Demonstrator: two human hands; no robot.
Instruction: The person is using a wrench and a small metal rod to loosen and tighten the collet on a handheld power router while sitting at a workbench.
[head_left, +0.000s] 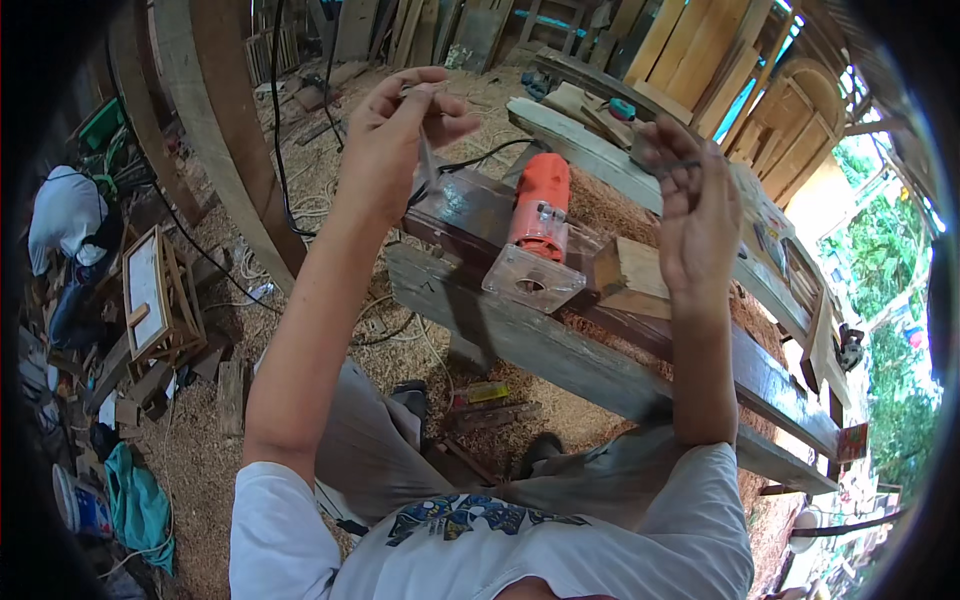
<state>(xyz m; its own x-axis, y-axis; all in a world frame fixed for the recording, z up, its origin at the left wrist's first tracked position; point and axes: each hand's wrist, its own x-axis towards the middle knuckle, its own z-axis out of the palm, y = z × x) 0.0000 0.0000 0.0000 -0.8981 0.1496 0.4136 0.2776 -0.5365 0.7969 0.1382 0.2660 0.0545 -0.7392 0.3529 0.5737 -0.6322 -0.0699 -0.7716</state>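
Note:
My left hand (392, 125) is raised above the left end of the bench, thumb and fingertips pinched together. A narrow, pale translucent strip (428, 165) shows just below those fingers; what the pinch holds is too small to name. Held up on the right, my right hand (700, 205) has its fingers curled around a small, thin dark piece (682, 164). Between my hands lies an orange power trimmer (543, 190) with a clear square base (534, 282) facing me, a round hole in its middle. Neither hand touches it.
The trimmer rests on a dark varnished beam (760, 385), beside a wooden block (640, 272). A grey plank (530, 350) runs along my side. Black cable (480, 160) trails left. A yellow-and-red pack (482, 394) lies near my feet among shavings. Another person (70, 220) is at far left.

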